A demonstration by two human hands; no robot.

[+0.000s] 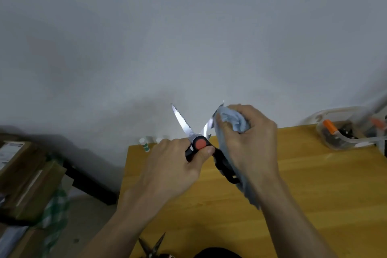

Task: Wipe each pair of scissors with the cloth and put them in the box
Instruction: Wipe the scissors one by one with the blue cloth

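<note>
My left hand (173,165) grips the black handle of a pair of kitchen scissors (198,142) with a red pivot, held above the wooden table (303,174). The blades are spread apart; the serrated left blade (181,120) points up. My right hand (249,138) holds a light blue cloth (232,120) wrapped over the right blade, most of which is hidden. The second black handle (225,168) sticks out below the cloth. A clear plastic box (343,132) with orange-handled items inside stands at the table's far right. Another dark pair of scissors (152,247) lies at the near edge.
Small white bottles with green labels (146,142) stand at the table's far left edge by the grey wall. Cardboard boxes (27,174) and a green checked cloth (56,209) sit on the floor to the left. A dark object (217,253) is at the bottom edge.
</note>
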